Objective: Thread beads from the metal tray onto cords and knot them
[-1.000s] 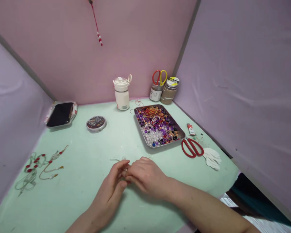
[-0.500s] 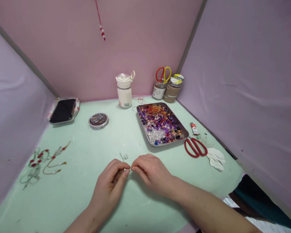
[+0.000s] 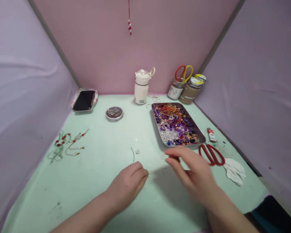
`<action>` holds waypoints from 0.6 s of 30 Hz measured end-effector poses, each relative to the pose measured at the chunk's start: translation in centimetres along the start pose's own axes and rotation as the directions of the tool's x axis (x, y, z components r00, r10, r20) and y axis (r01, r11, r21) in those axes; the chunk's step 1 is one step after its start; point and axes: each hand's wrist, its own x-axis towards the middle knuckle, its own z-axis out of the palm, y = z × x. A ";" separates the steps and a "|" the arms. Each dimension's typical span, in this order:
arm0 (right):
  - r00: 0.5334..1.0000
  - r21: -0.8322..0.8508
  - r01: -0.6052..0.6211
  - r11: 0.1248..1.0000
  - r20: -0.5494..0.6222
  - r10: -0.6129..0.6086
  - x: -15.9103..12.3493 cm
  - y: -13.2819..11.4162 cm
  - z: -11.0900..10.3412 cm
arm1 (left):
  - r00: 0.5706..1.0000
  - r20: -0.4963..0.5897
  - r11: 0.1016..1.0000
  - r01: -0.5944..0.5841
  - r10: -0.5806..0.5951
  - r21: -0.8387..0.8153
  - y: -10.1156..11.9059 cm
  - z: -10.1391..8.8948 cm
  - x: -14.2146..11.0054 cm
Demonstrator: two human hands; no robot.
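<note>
My left hand (image 3: pixel 129 181) is closed low over the table, its fingertips pinched together. A thin green cord (image 3: pixel 133 154) sticks out beyond its knuckles, and a faint pale strand shows at the fingertips. Just past the cord lies a small clear flower-like bead (image 3: pixel 137 151). My right hand (image 3: pixel 194 173) hovers apart from the left, in front of the bead tray (image 3: pixel 160 134), thumb and forefinger slightly parted with nothing visible between them. Its other fingers are curled out of sight. Multicoloured beads and a tangle of orange-red thread (image 3: pixel 171 111) fill the tray.
Red-handled scissors (image 3: pixel 212 155), a white glove (image 3: pixel 235 171) and a small tube (image 3: pixel 211 134) lie at the right. Behind are a white bottle (image 3: pixel 141 92), jars (image 3: pixel 190 92) and a round case (image 3: pixel 114 114). A phone (image 3: pixel 84 100) and beaded cords (image 3: pixel 63 142) lie left.
My hands, together at the fingertips before, have separated. The right hand has moved away to the right and its fingers have parted. My left hand has turned palm down. The view has swung left.
</note>
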 end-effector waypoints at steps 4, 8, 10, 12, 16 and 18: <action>0.996 -0.177 -0.011 0.984 0.087 0.027 1.4 0.3 -5.6 | 0.991 0.111 0.996 0.073 -0.078 0.047 0.4 0.4 0.0; 0.991 -0.335 -0.116 0.935 0.028 0.133 6.0 3.8 -8.1 | 0.991 0.105 0.996 0.084 -0.086 0.025 0.2 0.3 0.0; 0.974 -0.383 -0.204 0.901 0.009 0.224 8.5 6.6 -7.8 | 0.993 0.069 0.996 0.090 -0.090 0.005 0.0 0.1 -0.1; 0.953 -0.394 -0.219 0.893 0.109 0.282 10.3 9.4 -6.7 | 0.996 0.005 0.995 0.093 -0.093 -0.026 -0.3 -0.1 -0.2; 0.889 -0.462 -0.104 0.881 0.354 0.291 11.4 13.7 -3.8 | 0.988 -0.043 0.985 0.146 -0.150 -0.097 -1.0 -0.5 -0.2; 0.861 -0.496 -0.083 0.865 0.400 0.313 11.2 14.8 -2.9 | 0.983 -0.056 0.981 0.166 -0.173 -0.103 -1.2 -0.6 -0.3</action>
